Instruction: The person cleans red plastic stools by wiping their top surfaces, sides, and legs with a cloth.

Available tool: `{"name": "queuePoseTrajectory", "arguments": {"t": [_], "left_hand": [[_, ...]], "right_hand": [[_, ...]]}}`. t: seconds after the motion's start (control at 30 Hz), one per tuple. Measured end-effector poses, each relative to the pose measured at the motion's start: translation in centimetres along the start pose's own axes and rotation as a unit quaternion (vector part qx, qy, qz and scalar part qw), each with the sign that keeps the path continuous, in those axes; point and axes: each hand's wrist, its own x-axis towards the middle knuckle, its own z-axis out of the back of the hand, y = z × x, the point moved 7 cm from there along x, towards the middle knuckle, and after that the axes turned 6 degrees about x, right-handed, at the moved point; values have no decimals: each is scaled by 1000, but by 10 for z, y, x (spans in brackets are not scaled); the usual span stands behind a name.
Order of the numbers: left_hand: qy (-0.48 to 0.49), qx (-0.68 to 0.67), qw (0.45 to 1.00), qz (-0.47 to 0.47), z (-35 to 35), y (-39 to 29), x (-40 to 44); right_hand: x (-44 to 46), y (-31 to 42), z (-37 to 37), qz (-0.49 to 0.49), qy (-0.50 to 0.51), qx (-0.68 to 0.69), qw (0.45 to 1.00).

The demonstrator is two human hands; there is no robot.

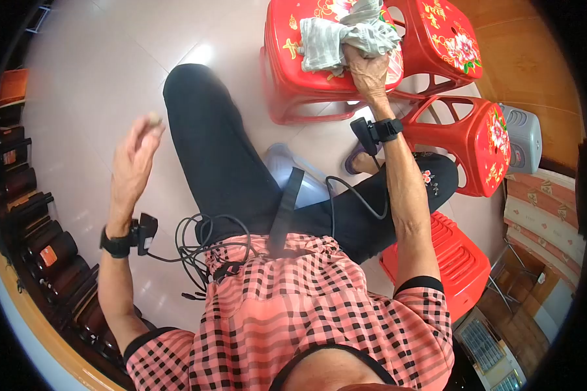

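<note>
My right hand [370,73] is on a crumpled grey-and-white cloth [324,45], its fingers closed into the near edge. The cloth lies bunched on the seat of a red plastic stool [285,78] printed with flowers and gold characters. Out to the left, my left hand [137,153] hangs in the air beside my knee, slightly blurred. Its fingers are loosely bent and somewhat apart, and I make out nothing in them. Each wrist wears a black strap with a small device and a cable.
Two more red stools, one behind [447,39] and one at the right [489,146], stand close by. A red ridged plastic stool [460,260] is beside my right hip. A translucent plastic container [300,173] sits between my legs. Looped black cable [189,251] hangs at my left hip. Dark furniture lines the left.
</note>
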Motion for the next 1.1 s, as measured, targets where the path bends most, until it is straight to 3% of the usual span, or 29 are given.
{"name": "queuePoseTrajectory", "arguments": {"t": [0.1,0.17,0.23,0.3,0.37,0.47,0.53,0.63,0.7,0.8,0.83,0.9,0.97,1.1], "left_hand": [[61,18,997,-43,-27,-111,35],[96,39,982,-156,-68,-146,63],[125,33,972,-197,-113,-179,90],[60,-24,931,-360,-156,-194,117],[38,74,935,-346,-193,-201,139],[-39,66,931,-356,-207,-206,145],[-28,34,940,-339,-214,-202,145],[-30,16,939,-344,-217,-193,144],[-36,3,931,-364,-213,-192,138],[-20,-45,937,-347,-200,-180,127],[-17,-57,938,-342,-193,-172,121],[-3,-78,950,-301,-166,-153,93],[-19,-79,960,-269,-155,-123,80],[-99,-108,959,-244,-149,-85,81]], "right_hand": [[2,-3,3,-7,5,22,1000],[-1,2,-2,10,15,21,1000],[-2,0,-3,-2,31,15,999],[-2,-8,-4,-15,37,11,999],[-4,-3,-3,-25,16,31,999],[-2,-25,5,4,-20,121,992],[-7,-10,15,-29,-3,60,998],[-8,-20,16,-115,-11,130,985],[-5,-17,16,-59,-40,95,993],[-18,-7,8,-147,72,28,986],[-16,-7,6,-44,75,11,996],[-21,9,-5,-75,127,3,989],[-17,23,-12,-55,130,110,984],[-17,6,-10,-64,140,137,979]]}}
